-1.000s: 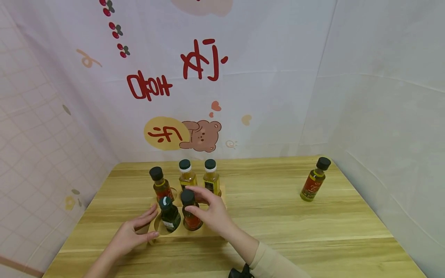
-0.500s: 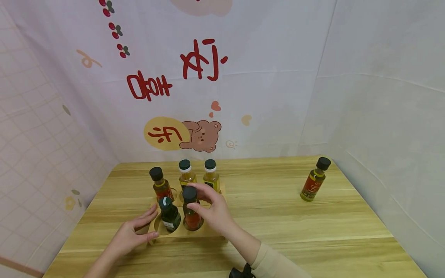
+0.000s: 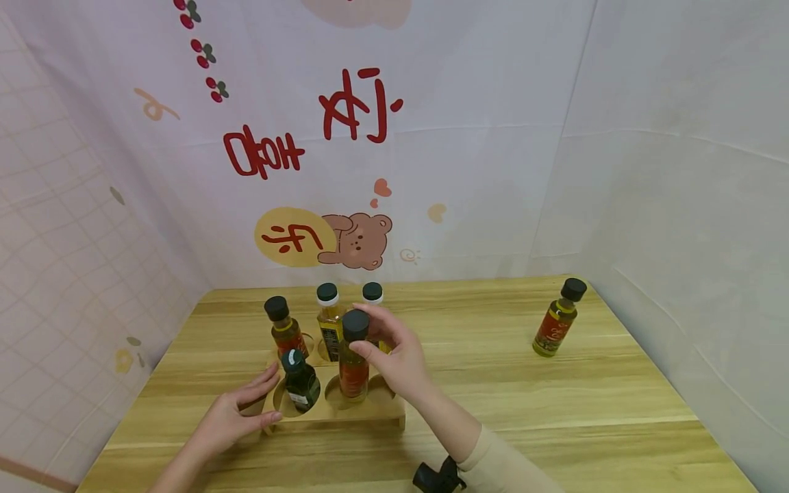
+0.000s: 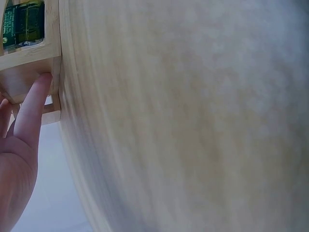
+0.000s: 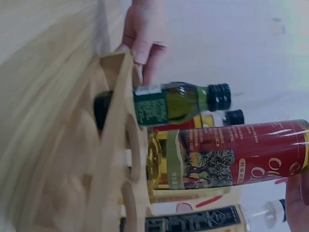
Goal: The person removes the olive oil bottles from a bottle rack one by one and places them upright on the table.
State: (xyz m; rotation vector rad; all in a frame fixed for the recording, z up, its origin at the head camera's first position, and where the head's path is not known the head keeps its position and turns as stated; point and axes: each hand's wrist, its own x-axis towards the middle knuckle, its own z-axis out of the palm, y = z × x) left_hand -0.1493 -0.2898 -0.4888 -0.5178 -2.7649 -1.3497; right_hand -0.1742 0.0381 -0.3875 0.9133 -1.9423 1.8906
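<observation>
My right hand grips a red-labelled olive oil bottle near its neck. In the right wrist view the bottle's base is just above the top board of the wooden rack, clear of its holes. Straight fingers of my left hand touch the rack's left end; one finger presses the end panel in the left wrist view. A dark green bottle leans in the front left hole. Behind stand another red-labelled bottle and two yellow oil bottles, the right one partly hidden by my right hand.
One more red-labelled oil bottle stands alone at the table's right side. A black device sits by my right wrist. White printed cloth encloses the table at the back and sides.
My right hand has lifted the red-labelled olive oil bottle out of its front hole and moved it slightly right. My left hand stays at the rack's end.
</observation>
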